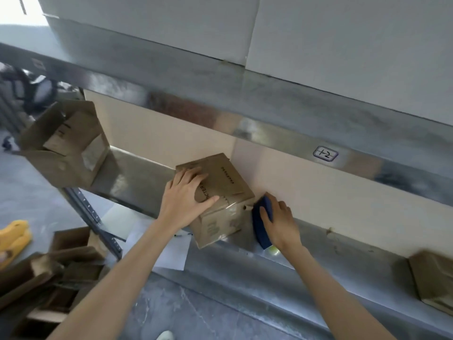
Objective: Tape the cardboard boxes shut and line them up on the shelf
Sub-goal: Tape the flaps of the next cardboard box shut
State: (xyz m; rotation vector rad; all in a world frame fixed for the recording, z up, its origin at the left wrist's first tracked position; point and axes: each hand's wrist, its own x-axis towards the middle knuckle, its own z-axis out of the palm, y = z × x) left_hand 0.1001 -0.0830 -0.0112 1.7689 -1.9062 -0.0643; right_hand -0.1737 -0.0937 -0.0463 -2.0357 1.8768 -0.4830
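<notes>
A small brown cardboard box with closed flaps stands on the metal shelf, near its front edge. My left hand lies flat on the box's top with spread fingers. My right hand grips a blue tape dispenser held against the box's right side, where shiny clear tape runs over the edge. An open cardboard box lies tilted on its side at the shelf's left end. A further brown box stands at the shelf's far right.
Several flattened and open cardboard boxes pile up on the floor at lower left, beside a yellow object. White paper lies under the shelf. An upper shelf beam marked "1-2" overhangs the boxes. A beige wall panel backs the shelf.
</notes>
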